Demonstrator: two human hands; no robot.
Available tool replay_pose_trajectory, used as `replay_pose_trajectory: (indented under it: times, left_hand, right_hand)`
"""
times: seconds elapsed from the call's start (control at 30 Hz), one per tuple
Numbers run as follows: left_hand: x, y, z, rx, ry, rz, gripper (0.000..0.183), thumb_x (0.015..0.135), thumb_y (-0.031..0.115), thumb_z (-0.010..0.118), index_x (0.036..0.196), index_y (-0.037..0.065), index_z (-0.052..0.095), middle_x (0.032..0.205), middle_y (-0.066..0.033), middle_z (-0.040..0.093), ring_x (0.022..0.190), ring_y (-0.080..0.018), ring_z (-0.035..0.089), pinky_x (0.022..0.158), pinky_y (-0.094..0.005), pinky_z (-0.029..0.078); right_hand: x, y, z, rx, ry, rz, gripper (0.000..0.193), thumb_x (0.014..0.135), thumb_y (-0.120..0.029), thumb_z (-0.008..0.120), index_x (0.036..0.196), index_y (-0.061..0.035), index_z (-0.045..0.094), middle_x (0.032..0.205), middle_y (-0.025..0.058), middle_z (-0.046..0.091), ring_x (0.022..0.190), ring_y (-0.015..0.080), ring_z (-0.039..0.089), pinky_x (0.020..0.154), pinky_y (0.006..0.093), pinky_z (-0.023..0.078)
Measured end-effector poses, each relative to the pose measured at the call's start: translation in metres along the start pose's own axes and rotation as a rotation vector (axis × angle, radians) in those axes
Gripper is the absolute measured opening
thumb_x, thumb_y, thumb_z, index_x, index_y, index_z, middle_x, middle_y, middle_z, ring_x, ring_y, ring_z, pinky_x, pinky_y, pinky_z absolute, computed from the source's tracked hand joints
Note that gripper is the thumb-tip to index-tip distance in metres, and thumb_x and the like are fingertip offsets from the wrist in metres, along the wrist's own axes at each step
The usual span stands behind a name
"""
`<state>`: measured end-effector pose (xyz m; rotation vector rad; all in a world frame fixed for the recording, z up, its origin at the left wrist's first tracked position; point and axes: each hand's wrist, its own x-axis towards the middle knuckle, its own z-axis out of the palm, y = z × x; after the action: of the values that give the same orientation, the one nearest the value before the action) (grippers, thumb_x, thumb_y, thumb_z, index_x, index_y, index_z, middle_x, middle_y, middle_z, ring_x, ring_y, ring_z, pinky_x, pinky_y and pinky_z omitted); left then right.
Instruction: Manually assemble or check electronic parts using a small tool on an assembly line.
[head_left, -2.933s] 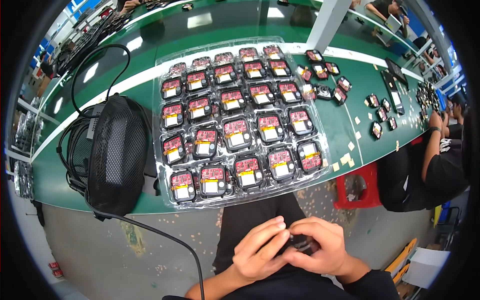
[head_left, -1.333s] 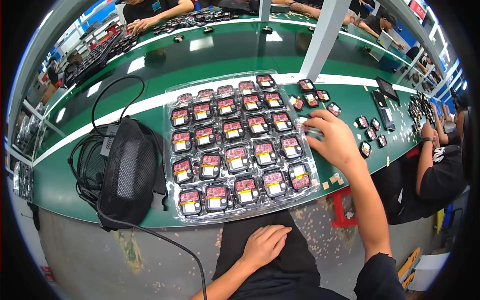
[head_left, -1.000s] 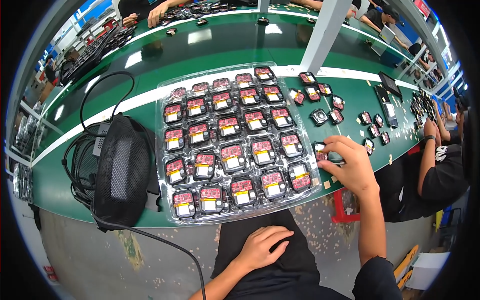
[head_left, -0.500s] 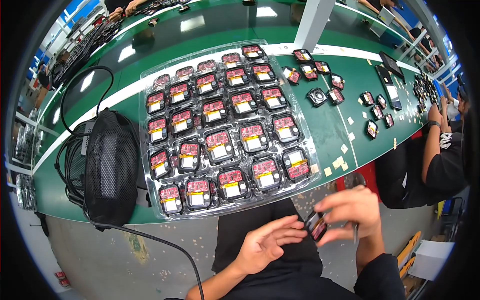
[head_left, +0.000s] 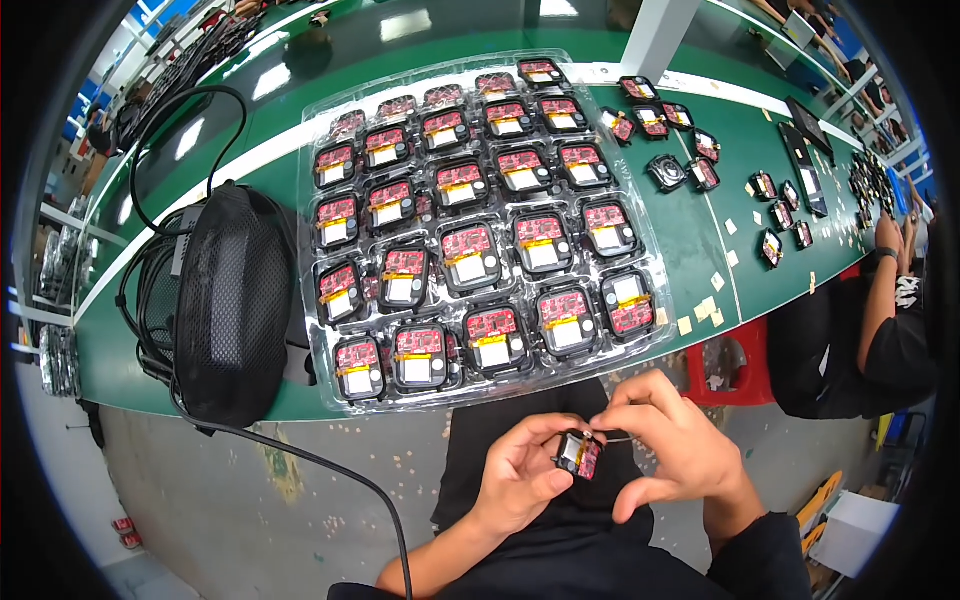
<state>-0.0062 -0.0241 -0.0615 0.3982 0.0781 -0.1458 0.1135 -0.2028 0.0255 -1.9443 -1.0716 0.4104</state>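
Over my lap, my left hand (head_left: 520,478) pinches a small black-framed device with a red circuit board (head_left: 580,455) between thumb and fingers. My right hand (head_left: 682,445) is close on its right side, thumb held apart and forefinger bent towards the device's upper edge. A thin metal tool (head_left: 622,438) sticks out from the right hand's fingers towards the device; its exact kind is hidden. Beyond my hands, a clear plastic tray (head_left: 660,290) carries rows of similar devices, each with a red board, a pale rectangle and yellow tape.
A black mesh bag with cables (head_left: 235,310) stands left of the tray on the green table (head_left: 115,345). Loose devices (head_left: 650,122) and small pale paper pieces (head_left: 685,326) lie to the right. Beyond a red stool (head_left: 740,370), a co-worker (head_left: 850,340) sits. A cable (head_left: 350,480) hangs nearby.
The device has passed from the fingers of my right hand into my left hand and moved left. My right hand now brings the thin metal tool to it. The view has shifted slightly.
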Motion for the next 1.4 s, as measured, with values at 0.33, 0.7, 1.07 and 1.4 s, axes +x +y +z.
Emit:
replay_pose_trajectory:
  times: [0.33,0.7,1.07,1.4]
  left_hand:
    - [0.0,0.008,-0.002,0.102,0.191,0.147,0.056,0.085,0.013,0.084,0.131,0.003,0.054,0.131,-0.015,0.057,0.128,-0.0285,0.057,0.111,-0.0427,0.046]
    - [-0.006,0.008,-0.009,0.126,0.199,0.123,0.057,0.085,0.011,0.084,0.132,0.002,0.054,0.135,-0.0158,0.054,0.13,-0.0316,0.057,0.111,-0.0456,0.047]
    - [-0.008,0.013,-0.009,0.29,0.241,0.177,0.056,0.083,0.011,0.085,0.13,-0.001,0.057,0.14,-0.017,0.05,0.126,-0.0335,0.06,0.11,-0.0455,0.049]
    - [-0.009,0.013,-0.007,0.242,0.257,0.195,0.053,0.086,0.01,0.081,0.132,-0.003,0.058,0.144,-0.0189,0.049,0.127,-0.0344,0.06,0.109,-0.0454,0.049]
  right_hand:
    - [-0.002,0.001,0.042,-0.481,0.268,-0.052,0.035,0.076,-0.005,0.077,0.111,-0.007,0.073,0.087,0.0035,0.061,0.064,0.0171,0.061,0.055,0.0309,0.051]
    - [0.002,0.007,0.05,-0.356,0.355,-0.104,0.026,0.072,-0.002,0.082,0.097,-0.0058,0.074,0.083,0.0041,0.065,0.061,0.0175,0.063,0.049,0.0301,0.048]
    - [0.004,0.006,0.053,-0.267,0.315,-0.011,0.021,0.076,-0.003,0.082,0.095,-0.0053,0.073,0.083,0.0052,0.066,0.061,0.0191,0.064,0.048,0.0314,0.049]
    - [0.001,0.009,0.059,-0.339,0.349,-0.058,0.023,0.075,-0.003,0.082,0.095,-0.0059,0.073,0.083,0.0048,0.066,0.058,0.0185,0.064,0.047,0.0312,0.048]
